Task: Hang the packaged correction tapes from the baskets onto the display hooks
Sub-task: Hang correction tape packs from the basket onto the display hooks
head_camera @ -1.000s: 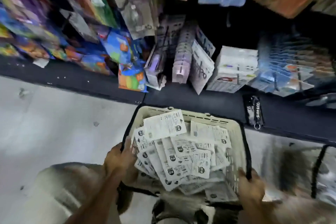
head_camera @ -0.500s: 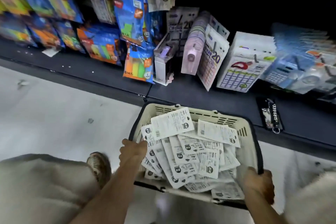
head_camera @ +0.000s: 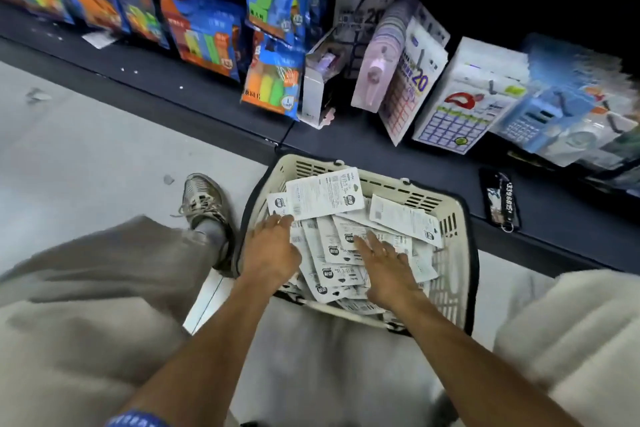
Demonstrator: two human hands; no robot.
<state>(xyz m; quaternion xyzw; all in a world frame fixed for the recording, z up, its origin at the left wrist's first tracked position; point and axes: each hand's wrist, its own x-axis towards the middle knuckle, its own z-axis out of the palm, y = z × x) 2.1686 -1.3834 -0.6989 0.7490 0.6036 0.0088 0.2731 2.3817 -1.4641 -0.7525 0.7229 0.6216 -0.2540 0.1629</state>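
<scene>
Both hands have left the basket (head_camera: 453,229) rim; left hand (head_camera: 272,250) and right hand (head_camera: 386,265) lie flat, gripping nothing, on the packaged correction tapes (head_camera: 325,199). Pinch one card's top edge.

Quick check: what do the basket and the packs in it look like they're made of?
Basket: likely rigid moulded plastic, matte cream, judging by its slotted walls. Packaged correction tapes: probably printed card backs, white and flat with barcodes and hang holes; any plastic blister faces down, unseen.

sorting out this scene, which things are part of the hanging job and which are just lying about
Job: white packaged correction tapes; cream plastic basket; left hand; right hand.

Lying about: black key tag; orange-green highlighter pack; calculator packs.
</scene>
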